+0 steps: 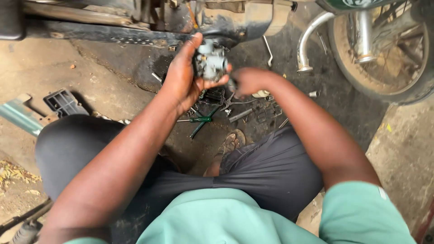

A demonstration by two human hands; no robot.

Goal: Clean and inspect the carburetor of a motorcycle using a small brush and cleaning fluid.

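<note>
Carburetor [210,61] gripped in left hand [183,77]

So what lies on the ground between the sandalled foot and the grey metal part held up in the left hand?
In the head view, a green-handled screwdriver and scattered small tools lie between the foot and the metal part in the left hand.

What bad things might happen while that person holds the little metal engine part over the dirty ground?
1. The left hand alone wraps the grey metal engine part, so it might slip and drop onto the oily ground.
2. The right hand works at its edge; a small piece could fall among the scattered tools and be hard to find.
3. A sandalled foot rests close to those tools, so it might get poked.
</note>
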